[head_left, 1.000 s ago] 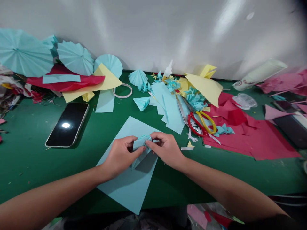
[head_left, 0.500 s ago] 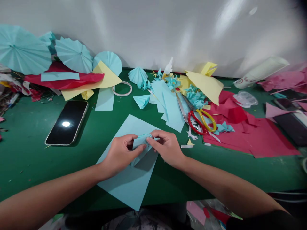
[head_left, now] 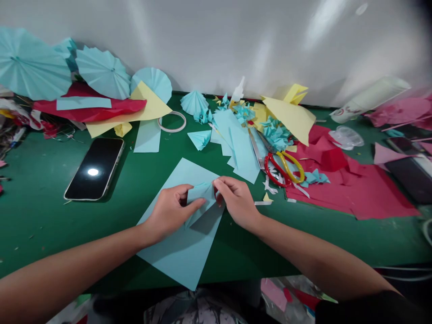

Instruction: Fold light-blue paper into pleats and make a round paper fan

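While gripping a small folded blue paper in the left hand, with the thumb laid across its face, pinches its right corner in the right hand, drawn narrow around the edge. Holds the folded blue paper over the upper part of a larger blue sheet, set aslant on the green counter. Has a phone lying flat, well to the left of the left hand. To the right, shows scissors with red and yellow handles, between blue strips and red sheets. Beyond, has a pleated blue cone, then a roll of tape near it on the left, and spiky blue pieces on the right. Farther back, shows pleated blue discs at left and a white bottle near the middle, before a grey wall.
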Action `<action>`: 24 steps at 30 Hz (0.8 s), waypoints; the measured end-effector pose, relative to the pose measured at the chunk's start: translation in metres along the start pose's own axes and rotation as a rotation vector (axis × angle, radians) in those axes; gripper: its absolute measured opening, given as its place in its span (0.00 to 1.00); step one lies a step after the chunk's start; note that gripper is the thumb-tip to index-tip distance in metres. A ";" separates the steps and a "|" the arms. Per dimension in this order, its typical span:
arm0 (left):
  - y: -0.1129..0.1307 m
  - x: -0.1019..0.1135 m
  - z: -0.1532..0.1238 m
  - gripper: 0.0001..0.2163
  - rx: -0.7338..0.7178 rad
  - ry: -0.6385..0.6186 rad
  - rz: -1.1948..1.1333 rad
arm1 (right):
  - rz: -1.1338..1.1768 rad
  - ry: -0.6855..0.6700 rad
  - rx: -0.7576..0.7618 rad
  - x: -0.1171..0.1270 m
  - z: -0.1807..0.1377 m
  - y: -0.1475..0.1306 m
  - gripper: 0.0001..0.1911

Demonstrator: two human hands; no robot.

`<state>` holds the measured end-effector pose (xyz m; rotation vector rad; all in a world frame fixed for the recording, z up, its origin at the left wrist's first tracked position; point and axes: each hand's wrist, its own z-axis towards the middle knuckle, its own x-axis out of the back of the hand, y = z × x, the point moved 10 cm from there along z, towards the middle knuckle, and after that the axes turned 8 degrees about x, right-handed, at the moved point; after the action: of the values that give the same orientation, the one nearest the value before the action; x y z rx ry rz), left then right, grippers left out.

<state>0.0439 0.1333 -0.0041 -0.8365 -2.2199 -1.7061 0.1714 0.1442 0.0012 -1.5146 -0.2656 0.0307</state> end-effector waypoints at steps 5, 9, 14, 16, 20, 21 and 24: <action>-0.006 0.000 0.004 0.19 0.019 -0.026 -0.061 | 0.010 -0.063 -0.018 -0.004 0.003 0.006 0.10; -0.004 0.003 0.008 0.22 -0.070 -0.010 -0.180 | -0.124 -0.021 0.072 0.008 0.010 0.001 0.11; 0.024 0.009 0.002 0.15 -0.473 0.144 0.200 | -0.518 -0.054 0.178 0.018 0.019 -0.007 0.16; 0.035 0.000 -0.005 0.07 -0.674 0.120 0.371 | -0.667 -0.114 0.204 0.016 0.021 -0.006 0.12; 0.037 -0.016 -0.010 0.07 -0.841 -0.010 0.552 | -0.865 -0.163 0.307 0.011 0.022 -0.007 0.05; 0.036 -0.017 -0.010 0.07 -0.844 -0.029 0.588 | -0.895 -0.160 0.350 0.011 0.021 -0.010 0.05; 0.035 -0.018 -0.008 0.07 -0.837 -0.038 0.653 | -0.930 -0.172 0.488 0.010 0.021 -0.019 0.07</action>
<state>0.0765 0.1262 0.0175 -1.5378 -0.9580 -2.1932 0.1741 0.1653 0.0225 -0.7983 -1.0021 -0.4814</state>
